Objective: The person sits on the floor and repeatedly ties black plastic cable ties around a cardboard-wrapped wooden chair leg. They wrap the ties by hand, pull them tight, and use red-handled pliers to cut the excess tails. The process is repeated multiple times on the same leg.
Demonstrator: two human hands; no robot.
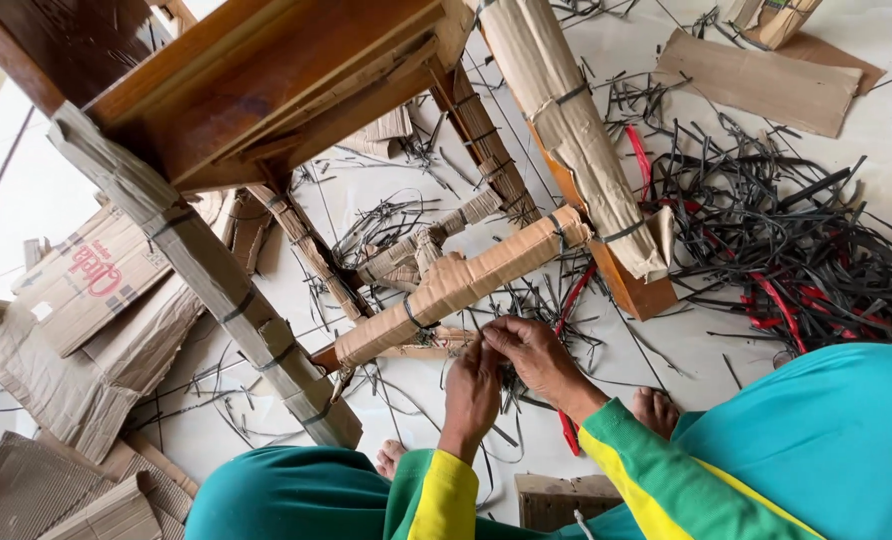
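A wooden chair (256,90) stands in front of me, its legs and rungs wrapped in brown cardboard bound with black straps. My left hand (472,388) and my right hand (534,352) meet at the near end of a cardboard-wrapped rung (456,283), fingers pinched together on a thin black strap (413,318) that runs around it. The strap's end is hidden between my fingers. My sleeves are green and yellow.
Cut black and red strap pieces (786,240) litter the white floor to the right. Flattened cardboard sheets (76,330) lie at the left and another piece (761,85) at the top right. My bare feet (656,408) rest under my hands.
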